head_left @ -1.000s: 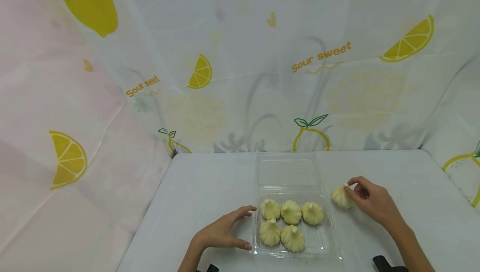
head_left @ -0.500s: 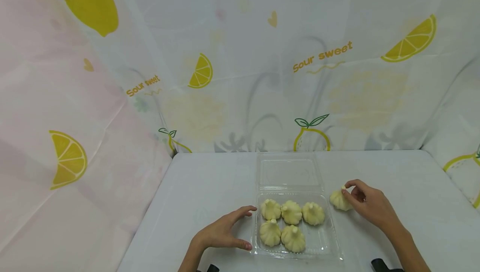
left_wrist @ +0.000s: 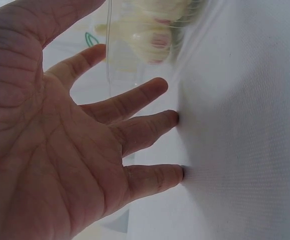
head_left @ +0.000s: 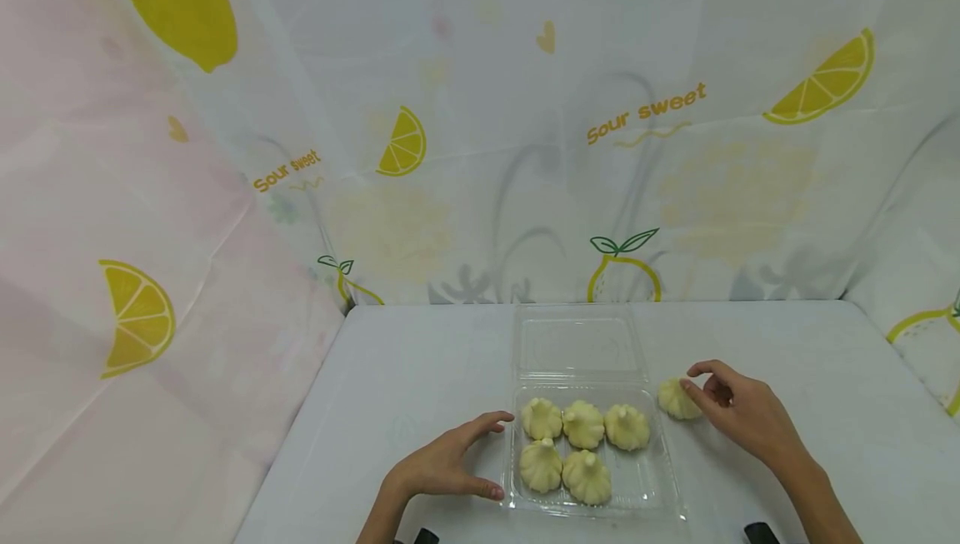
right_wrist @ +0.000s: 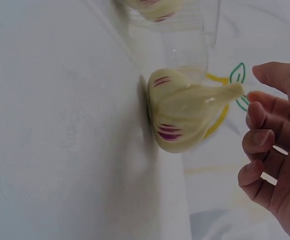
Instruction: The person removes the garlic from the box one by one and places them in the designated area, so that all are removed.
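Observation:
A single garlic bulb (head_left: 674,401) stands on the white table right of the clear plastic box (head_left: 637,486). Pale, with purple streaks, the garlic bulb (right_wrist: 177,115) rests on its base, its stem pointing up. My right hand (head_left: 750,415) hovers beside the stem; in the right wrist view, thumb and index finger are apart with the stem tip near them, unheld. My left hand (head_left: 442,462) is at the box's left side, thumb and fingers spread. Lower fingertips of the left hand (left_wrist: 64,145) touch the table. Several garlic bulbs (head_left: 582,425) sit inside the box.
The box's clear lid (head_left: 577,346) lies open toward the back of the table (head_left: 420,361). A lemon-print cloth (head_left: 480,219) hangs behind and at the sides. Inside the box, the front right part shows bare plastic (head_left: 633,477).
The garlic bulb has shifted slightly left, nearer the box. My right fingers, earlier at its stem, have let it go and spread a little. The left hand stays in place.

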A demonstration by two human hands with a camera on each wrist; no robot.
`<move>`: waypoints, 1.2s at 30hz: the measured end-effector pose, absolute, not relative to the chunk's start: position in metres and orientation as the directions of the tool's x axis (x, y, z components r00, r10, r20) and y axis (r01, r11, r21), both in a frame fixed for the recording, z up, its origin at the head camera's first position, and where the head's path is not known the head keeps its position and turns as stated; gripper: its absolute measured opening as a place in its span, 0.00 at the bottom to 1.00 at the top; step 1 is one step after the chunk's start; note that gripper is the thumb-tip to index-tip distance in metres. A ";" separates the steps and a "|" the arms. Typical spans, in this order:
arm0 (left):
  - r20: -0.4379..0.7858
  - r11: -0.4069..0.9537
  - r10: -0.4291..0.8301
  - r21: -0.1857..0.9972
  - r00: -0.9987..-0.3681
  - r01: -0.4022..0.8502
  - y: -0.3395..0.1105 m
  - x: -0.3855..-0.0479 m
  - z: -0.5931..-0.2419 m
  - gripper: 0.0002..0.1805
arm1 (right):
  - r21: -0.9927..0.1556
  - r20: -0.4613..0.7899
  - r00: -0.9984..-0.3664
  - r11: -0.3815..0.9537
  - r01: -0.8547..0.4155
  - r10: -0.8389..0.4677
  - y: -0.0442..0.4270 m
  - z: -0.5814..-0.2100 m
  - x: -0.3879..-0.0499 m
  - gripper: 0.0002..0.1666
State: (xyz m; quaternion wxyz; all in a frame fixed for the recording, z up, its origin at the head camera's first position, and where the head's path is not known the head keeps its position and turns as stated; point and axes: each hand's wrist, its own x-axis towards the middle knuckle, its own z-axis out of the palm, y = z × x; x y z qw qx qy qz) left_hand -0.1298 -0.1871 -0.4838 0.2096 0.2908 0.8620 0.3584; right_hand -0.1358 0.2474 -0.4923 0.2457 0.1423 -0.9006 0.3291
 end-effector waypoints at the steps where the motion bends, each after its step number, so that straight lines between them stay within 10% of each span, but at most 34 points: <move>1: -0.156 0.577 0.650 0.739 -0.744 0.349 -0.187 -0.130 -0.484 0.50 | -0.526 0.532 -0.842 0.742 -0.414 -0.093 0.247 -0.491 -0.135 0.10; 36: -0.152 0.577 0.651 0.735 -0.744 0.355 -0.187 -0.131 -0.486 0.50 | -0.542 0.546 -0.797 0.617 -0.571 -0.258 0.202 -0.478 -0.107 0.19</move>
